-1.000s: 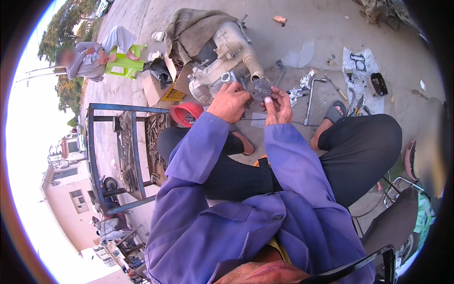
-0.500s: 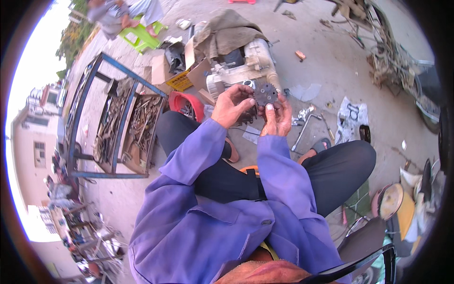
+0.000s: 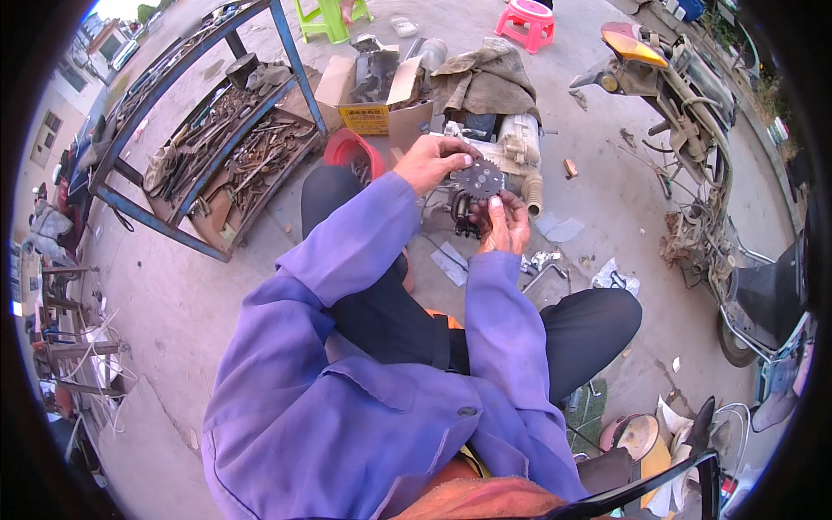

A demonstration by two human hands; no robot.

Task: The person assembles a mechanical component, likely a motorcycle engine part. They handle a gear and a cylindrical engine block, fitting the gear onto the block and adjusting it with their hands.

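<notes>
A dark, flat gear [image 3: 479, 179] with teeth round its rim and several small holes in its face is held up in front of me. My left hand [image 3: 436, 163] pinches its upper left edge between thumb and fingers. On its lower right edge presses the thumb of my right hand [image 3: 502, 225], with the fingers curled behind. Just beyond the gear stands a dusty grey engine [image 3: 518, 139], partly hidden by my hands and the gear. A brown cloth [image 3: 487, 80] drapes over the engine's far side. Below the gear, dark metal parts [image 3: 465, 215] show between my hands.
A blue-framed rack [image 3: 290, 39] of tools stands left, beside a red bucket [image 3: 371, 152] and an open cardboard box [image 3: 336, 82]. Tools and a plastic bag [image 3: 617, 277] lie on the ground to the right. A stripped motorcycle [image 3: 693, 165] stands far right. Pink [image 3: 525, 24] and green stools [image 3: 325, 22] stand behind.
The view has shifted, bringing the pink stool and more motorcycle into sight. The gear has turned, its toothed rim now showing clearly. My left hand has shifted to its upper edge.
</notes>
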